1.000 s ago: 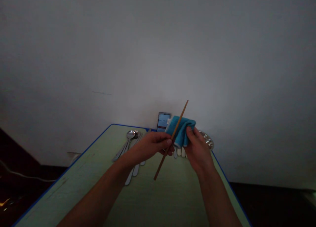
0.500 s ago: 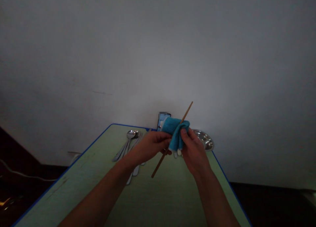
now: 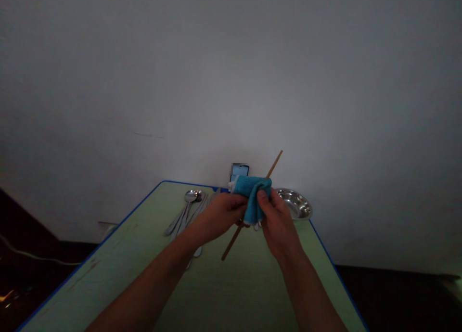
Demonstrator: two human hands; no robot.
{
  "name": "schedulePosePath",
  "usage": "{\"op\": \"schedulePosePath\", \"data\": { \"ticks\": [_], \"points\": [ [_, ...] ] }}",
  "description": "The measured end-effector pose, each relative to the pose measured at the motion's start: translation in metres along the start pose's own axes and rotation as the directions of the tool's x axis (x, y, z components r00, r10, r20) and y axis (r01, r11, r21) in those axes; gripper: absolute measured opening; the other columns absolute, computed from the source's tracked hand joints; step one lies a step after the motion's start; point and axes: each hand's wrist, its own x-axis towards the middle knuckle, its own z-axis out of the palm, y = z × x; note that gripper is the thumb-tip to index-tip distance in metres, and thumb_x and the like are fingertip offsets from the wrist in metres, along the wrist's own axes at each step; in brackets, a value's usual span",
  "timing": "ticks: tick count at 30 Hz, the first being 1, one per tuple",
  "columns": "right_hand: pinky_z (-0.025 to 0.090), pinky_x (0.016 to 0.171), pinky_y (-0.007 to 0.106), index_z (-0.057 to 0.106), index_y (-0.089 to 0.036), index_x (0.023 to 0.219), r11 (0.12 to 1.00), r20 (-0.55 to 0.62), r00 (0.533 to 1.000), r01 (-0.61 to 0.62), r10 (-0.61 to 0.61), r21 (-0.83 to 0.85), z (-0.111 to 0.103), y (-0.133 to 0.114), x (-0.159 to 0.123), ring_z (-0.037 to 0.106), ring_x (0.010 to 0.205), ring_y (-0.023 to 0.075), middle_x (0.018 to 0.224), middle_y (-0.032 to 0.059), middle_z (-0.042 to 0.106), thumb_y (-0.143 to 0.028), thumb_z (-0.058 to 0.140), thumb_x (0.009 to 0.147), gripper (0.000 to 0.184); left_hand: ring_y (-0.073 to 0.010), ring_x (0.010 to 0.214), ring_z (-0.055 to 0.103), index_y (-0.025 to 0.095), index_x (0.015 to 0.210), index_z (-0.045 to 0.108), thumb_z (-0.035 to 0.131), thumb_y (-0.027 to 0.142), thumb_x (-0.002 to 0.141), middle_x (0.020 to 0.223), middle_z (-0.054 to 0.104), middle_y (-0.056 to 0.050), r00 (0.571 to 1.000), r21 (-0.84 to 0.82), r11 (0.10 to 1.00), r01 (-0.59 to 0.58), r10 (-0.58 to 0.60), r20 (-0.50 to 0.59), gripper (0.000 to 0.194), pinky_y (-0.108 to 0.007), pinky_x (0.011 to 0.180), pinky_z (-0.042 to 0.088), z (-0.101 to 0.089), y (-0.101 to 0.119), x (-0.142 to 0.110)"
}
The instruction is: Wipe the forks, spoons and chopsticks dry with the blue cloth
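A slim wooden chopstick slants above the table, lower end toward me and upper end pointing to the right. My left hand is closed on it near the middle, with some fingers hidden behind the cloth. Folded around the chopstick is a small blue cloth with a pale edge. My right hand pinches this cloth, thumb on top, over the chopstick's upper half. The part of the chopstick inside the cloth is hidden.
Metal spoons and other cutlery lie in a bunch left of my hands on the pale green table with blue edging. A shiny metal bowl stands at the back right. A phone leans against the wall behind the cloth.
My right hand and the cloth have shifted slightly left and down along the chopstick, showing more of the bowl. The chopstick and my left hand have barely moved.
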Motion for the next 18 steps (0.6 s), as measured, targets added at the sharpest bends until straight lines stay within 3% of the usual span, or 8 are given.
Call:
{"op": "schedulePosePath", "data": {
  "ticks": [11,18],
  "points": [
    [0.040,0.060,0.024,0.061,-0.022,0.092,1.000,-0.039,0.999,-0.008,0.008,0.014,0.0000,-0.0004,-0.0010,0.048,0.064,0.0104,0.072,-0.0034,0.056,-0.045,0.059,0.078,0.027,-0.0147,0.062,0.064,0.013,0.068,0.063,0.045,0.021,0.079,0.064,0.066,-0.003,1.000,0.131,0.991,0.005,-0.005,0.001,0.022,-0.023,0.059,0.050,0.0006,0.0026,-0.0022],
    [0.041,0.060,0.026,0.061,-0.021,0.091,1.000,-0.077,0.997,-0.016,0.017,0.022,-0.0024,-0.0004,0.0012,0.050,0.063,0.0119,0.074,-0.0023,0.060,-0.047,0.061,0.075,0.030,-0.0154,0.064,0.066,0.014,0.070,0.063,0.047,0.019,0.076,0.066,0.068,-0.003,0.999,0.168,0.985,0.039,-0.040,0.005,0.018,-0.023,0.060,0.050,0.0015,0.0019,-0.0041]
  ]
}}
